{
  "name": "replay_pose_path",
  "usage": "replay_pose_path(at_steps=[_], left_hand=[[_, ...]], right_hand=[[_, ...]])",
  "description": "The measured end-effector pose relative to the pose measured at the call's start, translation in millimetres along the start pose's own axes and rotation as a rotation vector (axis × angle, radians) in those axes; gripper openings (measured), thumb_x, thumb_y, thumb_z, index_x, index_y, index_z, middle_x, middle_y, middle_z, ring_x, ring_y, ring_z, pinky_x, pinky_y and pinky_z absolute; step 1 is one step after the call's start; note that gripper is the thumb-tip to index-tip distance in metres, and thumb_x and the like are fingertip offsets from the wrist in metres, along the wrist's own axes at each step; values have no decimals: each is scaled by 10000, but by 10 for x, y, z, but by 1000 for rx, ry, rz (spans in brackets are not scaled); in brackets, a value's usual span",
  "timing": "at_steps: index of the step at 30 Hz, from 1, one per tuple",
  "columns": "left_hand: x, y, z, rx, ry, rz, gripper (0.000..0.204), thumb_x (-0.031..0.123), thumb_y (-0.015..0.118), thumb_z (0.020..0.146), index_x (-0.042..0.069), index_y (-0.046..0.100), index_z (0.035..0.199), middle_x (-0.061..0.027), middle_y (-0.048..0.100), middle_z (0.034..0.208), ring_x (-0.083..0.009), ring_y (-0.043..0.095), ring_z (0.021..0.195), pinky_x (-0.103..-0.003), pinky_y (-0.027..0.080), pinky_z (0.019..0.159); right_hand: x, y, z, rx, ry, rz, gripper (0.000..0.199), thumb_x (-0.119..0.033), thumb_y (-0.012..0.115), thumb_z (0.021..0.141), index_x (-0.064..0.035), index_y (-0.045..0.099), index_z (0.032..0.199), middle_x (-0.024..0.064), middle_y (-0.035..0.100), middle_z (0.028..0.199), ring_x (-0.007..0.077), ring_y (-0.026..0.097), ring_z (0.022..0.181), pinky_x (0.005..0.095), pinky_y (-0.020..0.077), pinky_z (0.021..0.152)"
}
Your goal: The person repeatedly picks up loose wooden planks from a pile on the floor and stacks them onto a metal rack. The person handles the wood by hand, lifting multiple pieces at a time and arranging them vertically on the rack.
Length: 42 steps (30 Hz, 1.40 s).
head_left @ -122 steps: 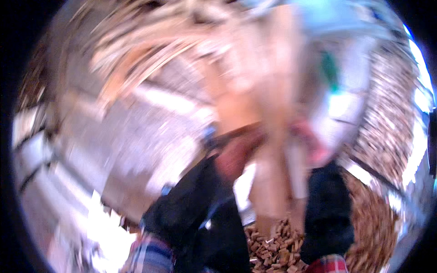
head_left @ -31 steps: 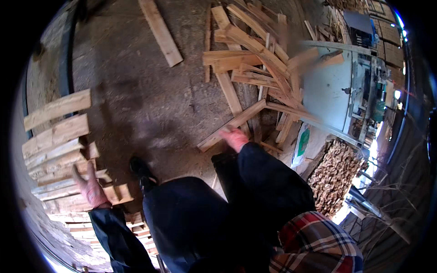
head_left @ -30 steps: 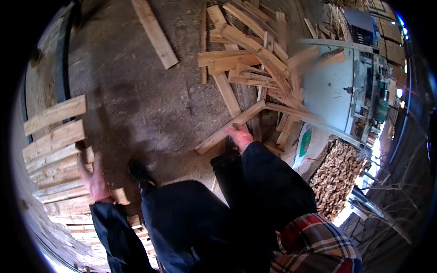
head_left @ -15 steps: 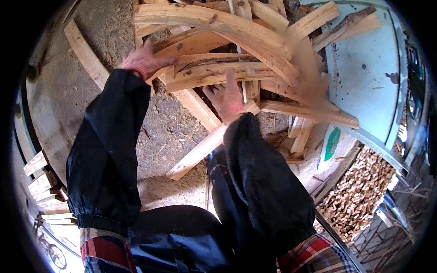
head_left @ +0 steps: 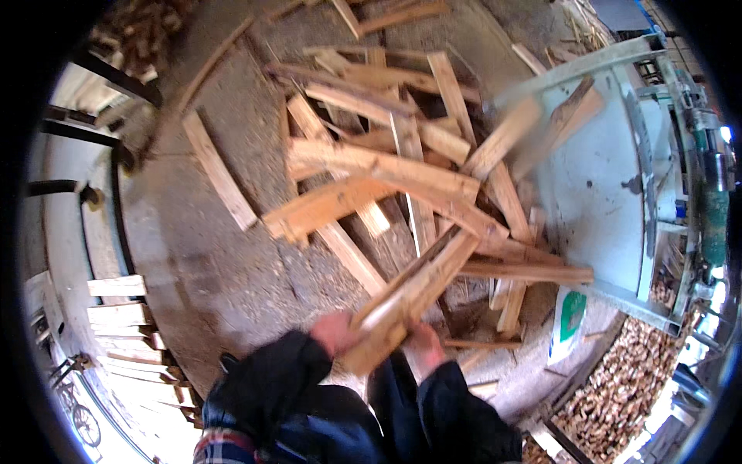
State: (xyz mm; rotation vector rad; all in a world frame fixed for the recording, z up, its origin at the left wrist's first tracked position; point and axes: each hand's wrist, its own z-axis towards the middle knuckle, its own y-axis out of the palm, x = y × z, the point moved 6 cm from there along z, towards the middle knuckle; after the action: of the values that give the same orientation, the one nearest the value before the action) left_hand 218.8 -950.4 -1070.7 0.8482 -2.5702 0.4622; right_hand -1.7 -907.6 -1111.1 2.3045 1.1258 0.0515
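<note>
We stand on a grey concrete floor (head_left: pixel 232 263) dusted with sawdust and chips. Ahead of us lies a loose heap of rough wooden planks (head_left: pixel 402 178), crossing one another at all angles. On our right is a pale metal machine table (head_left: pixel 603 201) with green parts at its far edge. Lower right, small cut wood blocks (head_left: pixel 618 387) are piled up. On our left, stacked boards (head_left: pixel 124 317) lie in daylight.

Soft daylight, motion blur, fisheye bending
</note>
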Motion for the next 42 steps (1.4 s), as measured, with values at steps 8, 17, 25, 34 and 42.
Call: replay_pose_path(at_steps=[8,17,25,34,42], left_hand=[[151,-1333,-2339,430,-273,-203,496,451,753,728,64,685,1031,-136,689,798,-245,685,723,-423,548,671],[1524,-4055,-689,972,409,147,883,551,708,779,-16,429,1395,-265,526,1328,-354,517,1238,-396,415,1034],[728,-3479,1683,505,411,474,957,647,679,732,-20,451,1379,-285,474,1375,-383,445,1301,-407,354,1091],[-17,-2508,2252,-39,417,21,955,463,801,718,-56,382,1402,-196,506,1374,-285,524,1223,-361,401,1055],[-433,-2346,2347,-60,82,-230,943,600,696,765,-41,422,1399,-224,515,1349,-299,625,1035,-375,534,776]], right_hand=[[121,549,-862,138,95,0,297,-162,615,906,-36,602,1174,102,659,1069,270,632,1033,423,528,912],[-421,954,-189,154,-97,-109,412,-187,723,866,-67,575,1231,9,642,1131,150,612,1028,316,523,870],[-320,1141,1414,-62,-232,-48,472,-274,688,888,-73,525,1283,96,607,1215,263,575,1149,459,459,1003],[-280,1628,2294,-118,-301,67,699,-504,650,872,-72,433,1377,84,525,1343,271,503,1233,448,386,1060],[-321,1075,2256,-10,-322,-13,716,-479,724,824,-102,466,1376,55,537,1346,260,497,1246,452,396,1054]])
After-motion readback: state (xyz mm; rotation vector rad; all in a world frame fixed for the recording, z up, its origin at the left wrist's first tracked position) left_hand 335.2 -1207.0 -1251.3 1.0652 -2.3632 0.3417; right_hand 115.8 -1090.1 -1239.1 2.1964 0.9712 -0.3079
